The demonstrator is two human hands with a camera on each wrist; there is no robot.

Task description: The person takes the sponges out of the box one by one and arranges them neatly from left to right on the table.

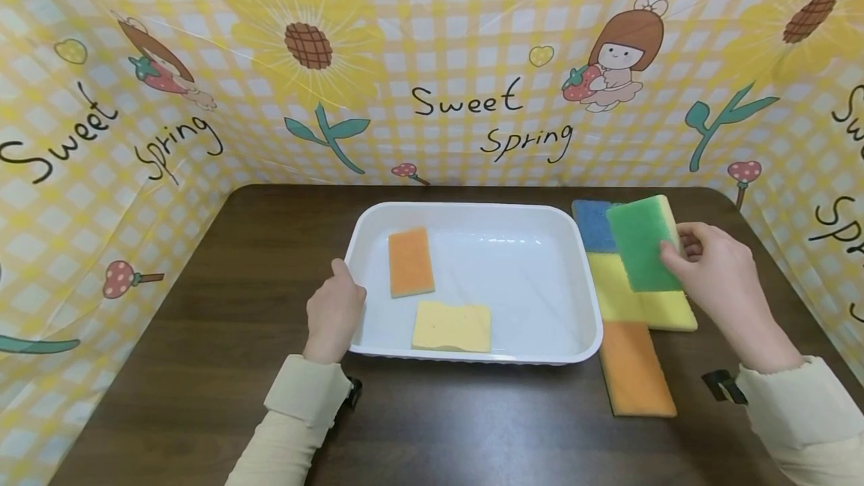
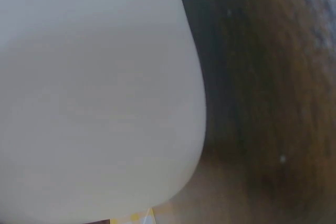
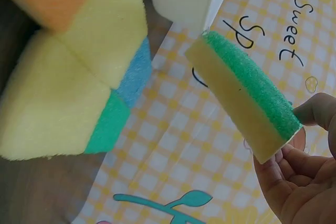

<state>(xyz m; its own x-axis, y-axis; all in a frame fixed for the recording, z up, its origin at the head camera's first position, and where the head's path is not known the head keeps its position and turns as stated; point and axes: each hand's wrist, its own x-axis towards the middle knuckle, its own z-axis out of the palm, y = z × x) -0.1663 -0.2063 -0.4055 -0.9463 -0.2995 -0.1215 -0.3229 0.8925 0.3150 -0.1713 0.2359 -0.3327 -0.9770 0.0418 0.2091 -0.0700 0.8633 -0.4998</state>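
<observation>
My right hand [image 1: 725,265] pinches a sponge [image 1: 641,246] between thumb and fingers, holding it raised above the other sponges. One face of it is green scouring pad; the right wrist view shows its yellow foam side [image 3: 236,108]. At the left end of a white tray [image 1: 472,357], my left hand [image 1: 335,313] grips the rim; its fingers are partly hidden. The tray's outer wall [image 2: 105,103] fills much of the left wrist view. Inside the tray lie an orange-faced sponge [image 1: 410,262] at the upper left and a yellow sponge [image 1: 452,327] near the front wall.
Right of the tray, sponges lie close together: a blue-faced one [image 1: 594,227] at the back, yellow foam [image 1: 610,287] in the middle, an orange-faced one [image 1: 637,370] in front. A green pad [image 3: 108,124] shows beside them in the right wrist view. Patterned cloth surrounds the dark table [image 1: 202,366].
</observation>
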